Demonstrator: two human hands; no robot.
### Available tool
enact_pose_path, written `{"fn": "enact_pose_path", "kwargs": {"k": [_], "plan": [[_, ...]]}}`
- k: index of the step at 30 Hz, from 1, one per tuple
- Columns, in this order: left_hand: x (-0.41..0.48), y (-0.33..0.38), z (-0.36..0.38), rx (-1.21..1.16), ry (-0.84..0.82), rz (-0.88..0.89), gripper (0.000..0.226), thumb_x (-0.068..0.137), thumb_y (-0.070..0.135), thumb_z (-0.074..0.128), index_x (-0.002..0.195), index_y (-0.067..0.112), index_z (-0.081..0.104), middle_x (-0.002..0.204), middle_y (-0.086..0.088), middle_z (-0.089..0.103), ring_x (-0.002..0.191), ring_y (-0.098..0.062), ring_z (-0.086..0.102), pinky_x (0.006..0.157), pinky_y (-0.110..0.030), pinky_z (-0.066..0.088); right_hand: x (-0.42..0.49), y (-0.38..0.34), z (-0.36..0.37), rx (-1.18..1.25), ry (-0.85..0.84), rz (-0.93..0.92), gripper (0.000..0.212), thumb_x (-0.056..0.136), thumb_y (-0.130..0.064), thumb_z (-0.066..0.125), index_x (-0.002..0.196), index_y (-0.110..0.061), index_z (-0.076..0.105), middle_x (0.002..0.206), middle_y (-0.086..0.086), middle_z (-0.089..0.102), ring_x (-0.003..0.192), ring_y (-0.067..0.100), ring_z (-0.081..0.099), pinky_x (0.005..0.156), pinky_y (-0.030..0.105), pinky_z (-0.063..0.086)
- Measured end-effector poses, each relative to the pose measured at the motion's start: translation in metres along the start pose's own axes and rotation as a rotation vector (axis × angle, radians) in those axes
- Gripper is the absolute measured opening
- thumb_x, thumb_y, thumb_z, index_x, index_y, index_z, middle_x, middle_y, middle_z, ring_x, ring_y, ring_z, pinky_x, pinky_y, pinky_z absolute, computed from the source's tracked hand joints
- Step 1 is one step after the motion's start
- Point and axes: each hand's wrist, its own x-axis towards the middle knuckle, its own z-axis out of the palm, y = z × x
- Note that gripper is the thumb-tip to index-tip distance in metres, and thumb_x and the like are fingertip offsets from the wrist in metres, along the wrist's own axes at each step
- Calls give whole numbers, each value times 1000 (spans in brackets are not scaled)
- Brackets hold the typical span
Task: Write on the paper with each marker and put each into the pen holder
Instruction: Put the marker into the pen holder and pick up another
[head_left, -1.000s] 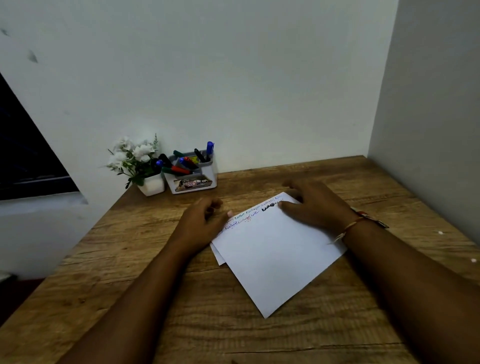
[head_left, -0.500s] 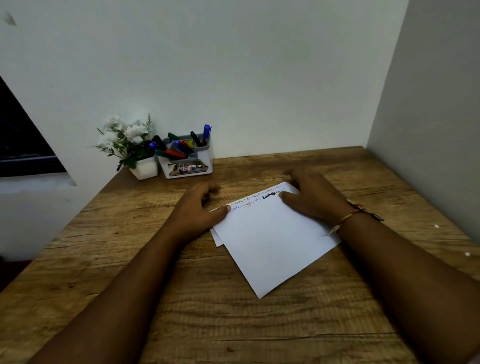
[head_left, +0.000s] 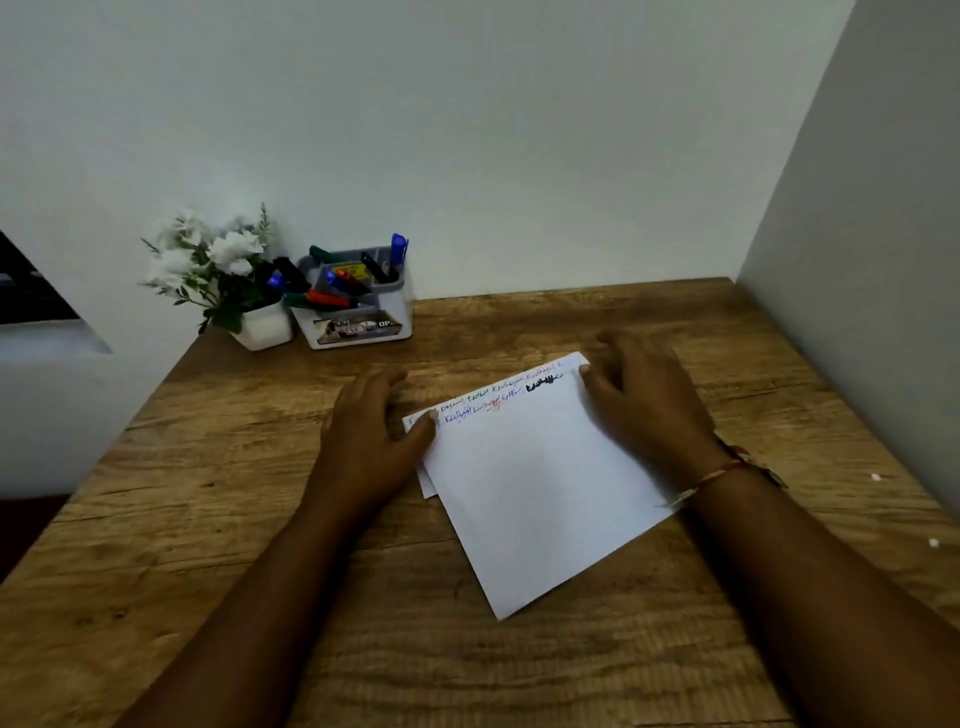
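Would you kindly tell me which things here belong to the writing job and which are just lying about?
Job in hand: paper, markers, pen holder.
Just lying about: potted flowers, white specks.

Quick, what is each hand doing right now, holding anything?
Left hand: open, thumb resting on the paper.
Right hand: open, resting on the paper's far corner.

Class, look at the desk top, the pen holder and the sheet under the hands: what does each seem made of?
Desk top: wood or wood-look laminate, matt; brown grain streaks show. Pen holder: probably plastic; smooth white walls, grey insert. Sheet: paper, thin, matt white, lying flat with ink writing.
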Motion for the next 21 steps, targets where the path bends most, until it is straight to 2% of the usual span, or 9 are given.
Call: {"fn": "enact_pose_path", "kwargs": {"k": [6,10,14,19,21], "plan": [[-4,3,-2,68,-82,-48,68,81,47,68,140,25,43,145,2,46,134,-18,40,113,-47,33,-6,-4,2,-123,-81,38,36,90,-30,63,122,-15,64,125,9,63,117,32,55,100,43,44],[-2,9,-8,127,-188,-92,68,83,49,64,142,23,43,148,1,44,137,-19,37,114,-43,29,-2,-10,-8,-154,-175,86,44,91,-32,64,130,-12,63,141,10,56,127,33,52,108,44,40],[0,14,-10,150,-258,-135,64,82,48,62,138,22,46,144,1,47,133,-19,41,110,-39,32,2,-12,-18,-176,-301,110,48,95,-35,61,138,-14,59,151,12,49,135,34,45,112,44,36],[4,10,-6,150,-261,-118,53,82,48,61,128,23,53,131,2,55,121,-17,50,99,-31,37,7,-8,-18,-198,-343,116,47,95,-39,59,137,-17,58,152,9,47,135,34,44,108,44,41],[4,12,-8,142,-265,-108,53,84,47,60,129,21,53,131,0,56,121,-19,50,100,-33,38,7,-11,-20,-184,-341,114,50,95,-39,60,138,-15,57,152,11,47,136,33,44,109,43,39]]}}
